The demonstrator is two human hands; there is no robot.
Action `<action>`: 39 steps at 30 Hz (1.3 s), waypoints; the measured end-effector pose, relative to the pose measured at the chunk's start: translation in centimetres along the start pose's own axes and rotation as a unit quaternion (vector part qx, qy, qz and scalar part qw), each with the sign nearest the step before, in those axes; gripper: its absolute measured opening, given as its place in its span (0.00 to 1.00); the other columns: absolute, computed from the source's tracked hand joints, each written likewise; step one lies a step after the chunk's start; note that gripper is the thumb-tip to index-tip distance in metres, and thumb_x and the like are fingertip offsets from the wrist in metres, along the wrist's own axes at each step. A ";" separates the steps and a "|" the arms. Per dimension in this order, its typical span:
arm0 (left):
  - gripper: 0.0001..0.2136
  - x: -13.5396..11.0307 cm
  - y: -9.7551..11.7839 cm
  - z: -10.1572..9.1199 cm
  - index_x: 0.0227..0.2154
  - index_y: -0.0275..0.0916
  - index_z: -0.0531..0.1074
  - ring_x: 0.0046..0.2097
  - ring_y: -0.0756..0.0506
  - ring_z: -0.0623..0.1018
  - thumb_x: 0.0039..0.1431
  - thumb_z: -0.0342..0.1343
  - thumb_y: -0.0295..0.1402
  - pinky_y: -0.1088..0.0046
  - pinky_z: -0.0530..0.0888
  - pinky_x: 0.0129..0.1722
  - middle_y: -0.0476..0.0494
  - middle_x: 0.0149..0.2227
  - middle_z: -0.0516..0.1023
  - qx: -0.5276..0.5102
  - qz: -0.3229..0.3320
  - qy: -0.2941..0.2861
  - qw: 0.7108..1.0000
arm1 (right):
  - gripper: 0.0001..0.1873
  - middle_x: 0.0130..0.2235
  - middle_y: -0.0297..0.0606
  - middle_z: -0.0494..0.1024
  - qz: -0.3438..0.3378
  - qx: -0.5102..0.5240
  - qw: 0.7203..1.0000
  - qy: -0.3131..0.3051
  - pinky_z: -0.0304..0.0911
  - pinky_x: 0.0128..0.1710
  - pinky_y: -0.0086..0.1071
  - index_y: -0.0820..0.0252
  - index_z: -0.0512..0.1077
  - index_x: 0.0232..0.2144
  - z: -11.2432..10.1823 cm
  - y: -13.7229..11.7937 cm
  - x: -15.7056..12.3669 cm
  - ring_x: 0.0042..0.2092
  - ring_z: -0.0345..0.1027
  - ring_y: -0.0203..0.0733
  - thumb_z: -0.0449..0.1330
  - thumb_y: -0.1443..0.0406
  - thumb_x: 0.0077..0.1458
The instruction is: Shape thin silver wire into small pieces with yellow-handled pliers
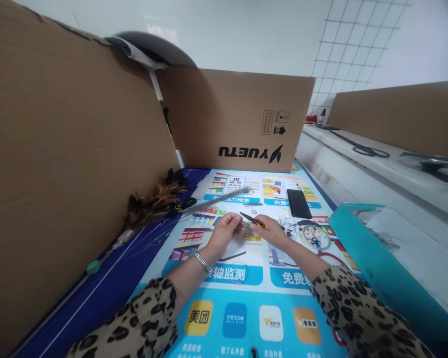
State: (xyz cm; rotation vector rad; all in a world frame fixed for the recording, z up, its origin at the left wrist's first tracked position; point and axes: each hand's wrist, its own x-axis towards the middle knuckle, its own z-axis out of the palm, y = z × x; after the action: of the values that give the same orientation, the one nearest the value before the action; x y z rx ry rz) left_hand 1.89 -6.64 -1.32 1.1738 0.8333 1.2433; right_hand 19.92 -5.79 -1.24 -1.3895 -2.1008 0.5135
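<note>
My left hand and my right hand meet over the middle of a printed blue mat. The right hand's fingers are closed on small pliers with yellow handles, their dark jaws pointing up and left. The left hand pinches a small, shiny wire piece between the two hands; I cannot make out what it is. A silver bangle sits on my left wrist. Both arms wear leopard-print sleeves.
Cardboard walls close off the left and back. A feather duster lies at the left, thin metal rods behind the hands, a black phone to the right. A teal-edged tray stands at right, scissors on the far counter.
</note>
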 end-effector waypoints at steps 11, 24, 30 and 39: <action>0.12 0.0 0.3 0.2 0.29 0.36 0.70 0.31 0.49 0.73 0.52 0.53 0.42 0.75 0.67 0.31 0.45 0.29 0.76 0.024 0.024 0.032 0.999 | 0.16 0.27 0.30 0.67 0.027 0.085 0.996 0.027 0.53 0.29 0.26 0.58 0.66 0.30 -0.3 -0.1 0.0 0.30 0.58 0.34 0.49 0.53 0.53; 0.12 0.0 0.1 0.1 0.29 0.37 0.70 0.31 0.49 0.73 0.53 0.51 0.41 0.75 0.66 0.31 0.45 0.29 0.75 0.040 0.037 0.023 0.998 | 0.16 0.27 0.30 0.66 0.029 0.118 0.992 0.032 0.54 0.30 0.26 0.59 0.66 0.29 -0.4 0.0 0.0 0.30 0.58 0.34 0.50 0.53 0.52; 0.12 0.1 0.3 0.1 0.29 0.37 0.70 0.30 0.49 0.72 0.52 0.52 0.41 0.75 0.66 0.31 0.45 0.29 0.75 0.036 0.035 0.030 0.998 | 0.10 0.30 0.30 0.69 0.014 0.150 0.989 0.003 0.56 0.32 0.26 0.58 0.66 0.31 -0.4 -0.4 -0.2 0.32 0.61 0.34 0.52 0.58 0.50; 0.12 0.0 0.7 0.2 0.27 0.36 0.69 0.26 0.51 0.70 0.51 0.53 0.41 0.76 0.64 0.27 0.46 0.27 0.74 -0.001 0.021 0.018 1.000 | 0.06 0.30 0.30 0.70 0.014 0.116 0.993 -0.002 0.57 0.33 0.28 0.57 0.66 0.30 -0.1 -0.2 0.2 0.33 0.62 0.36 0.52 0.62 0.48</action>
State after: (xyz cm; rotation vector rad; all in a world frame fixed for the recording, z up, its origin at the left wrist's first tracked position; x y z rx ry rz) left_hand 1.88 -6.76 -0.59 1.1753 0.8392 1.3025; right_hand 19.76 -5.74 -1.01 -1.2866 -1.9546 0.7470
